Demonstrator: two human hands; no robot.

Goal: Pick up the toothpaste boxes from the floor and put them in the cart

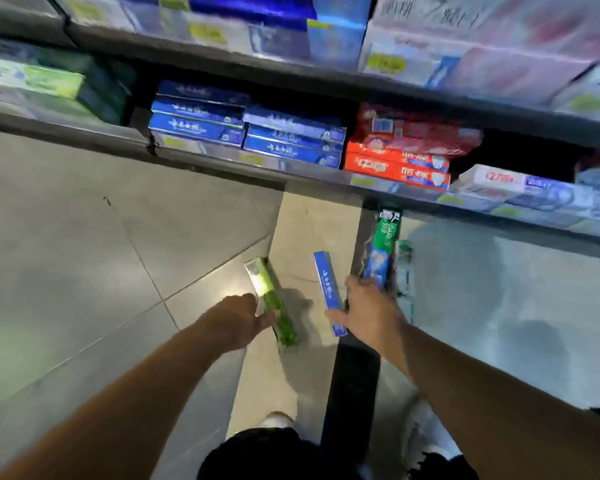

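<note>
Seemingly early on, the left hand reaches open-fingered onto the green box left of the blue box, which the right hand touches, grip unclear, the green-blue box right of it, no cart visible.

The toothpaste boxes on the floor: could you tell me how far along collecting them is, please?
Nothing looks done: no cart is in view. In hand: the left hand touches the green box, and the right hand reaches between the blue box and the green-and-blue box; its grip is unclear. All three remain on the floor.
</note>
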